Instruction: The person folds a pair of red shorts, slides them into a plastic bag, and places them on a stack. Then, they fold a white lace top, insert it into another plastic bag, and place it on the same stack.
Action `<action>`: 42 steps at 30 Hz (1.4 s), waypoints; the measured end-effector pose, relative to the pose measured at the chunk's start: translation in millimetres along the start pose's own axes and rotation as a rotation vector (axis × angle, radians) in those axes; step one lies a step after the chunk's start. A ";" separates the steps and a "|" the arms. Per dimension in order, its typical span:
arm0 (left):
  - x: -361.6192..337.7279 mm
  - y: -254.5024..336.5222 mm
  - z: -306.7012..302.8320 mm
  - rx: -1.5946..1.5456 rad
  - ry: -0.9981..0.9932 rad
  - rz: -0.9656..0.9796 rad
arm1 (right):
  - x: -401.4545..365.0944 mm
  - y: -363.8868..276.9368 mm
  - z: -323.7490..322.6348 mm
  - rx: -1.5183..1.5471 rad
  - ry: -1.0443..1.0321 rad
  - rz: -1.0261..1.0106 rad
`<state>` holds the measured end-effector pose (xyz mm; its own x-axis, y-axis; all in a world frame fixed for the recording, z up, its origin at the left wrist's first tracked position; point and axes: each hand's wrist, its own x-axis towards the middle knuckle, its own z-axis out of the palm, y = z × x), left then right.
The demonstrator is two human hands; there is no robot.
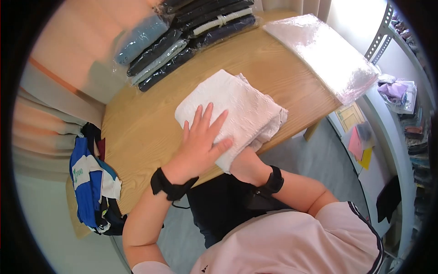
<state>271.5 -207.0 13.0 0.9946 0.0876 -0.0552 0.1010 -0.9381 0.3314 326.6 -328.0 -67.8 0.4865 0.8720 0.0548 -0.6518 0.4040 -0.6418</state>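
Observation:
A folded white garment (230, 102) with a textured, wrinkled surface lies near the front edge of the wooden table. Spread flat on top of it, my left hand (200, 141) has its fingers apart and pointing away from me. My right hand (248, 165) reaches in beneath the near edge of the garment. Its fingers are hidden by the cloth, so their grip does not show. On the right side the garment's layers bulge loosely. Both wrists wear black bands.
Folded clothes in clear bags (182, 43) are stacked at the table's back. A stack of clear plastic bags (321, 55) lies at the right end. Blue and white clothes (86, 182) hang over the left edge. Shelves with packed goods (413, 132) stand at right.

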 end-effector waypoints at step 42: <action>-8.4 89.6 107.7 0.159 0.496 0.321 | 19.0 -193.2 -71.3 -0.676 0.074 0.343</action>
<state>269.7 -327.9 -58.3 0.8708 -0.0978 0.4818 -0.1719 -0.9787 0.1120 503.2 -409.2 2.7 0.3740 0.8877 -0.2686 -0.2872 -0.1646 -0.9436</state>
